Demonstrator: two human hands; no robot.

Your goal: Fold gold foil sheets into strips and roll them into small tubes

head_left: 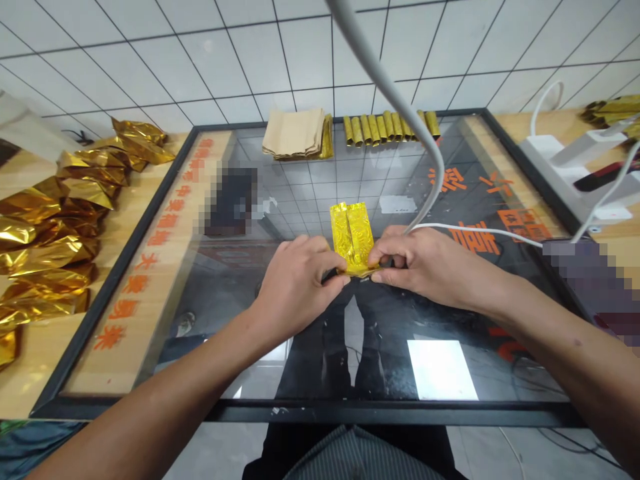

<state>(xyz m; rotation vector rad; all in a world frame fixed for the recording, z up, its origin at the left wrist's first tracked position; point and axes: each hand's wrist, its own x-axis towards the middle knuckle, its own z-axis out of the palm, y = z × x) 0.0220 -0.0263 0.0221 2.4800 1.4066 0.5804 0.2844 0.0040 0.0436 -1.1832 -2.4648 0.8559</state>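
A small sheet of shiny gold foil paper (351, 233) lies on the dark glass tabletop in front of me, its sides folded in to a seam along the middle. Its near edge is bent up into a narrow fold with a brownish underside. My left hand (303, 277) pinches the left end of that fold between thumb and forefinger. At the other end, my right hand (425, 263) grips the fold the same way, closed on the paper. The far end of the sheet is free of both hands.
Behind the sheet are a stack of brown paper (293, 131) and a row of rolled gold tubes (377, 128). Crumpled gold foil shapes (65, 220) fill the left side. A thick white cable (395, 73) hangs down near my right hand. White power strips (545, 163) stand at right.
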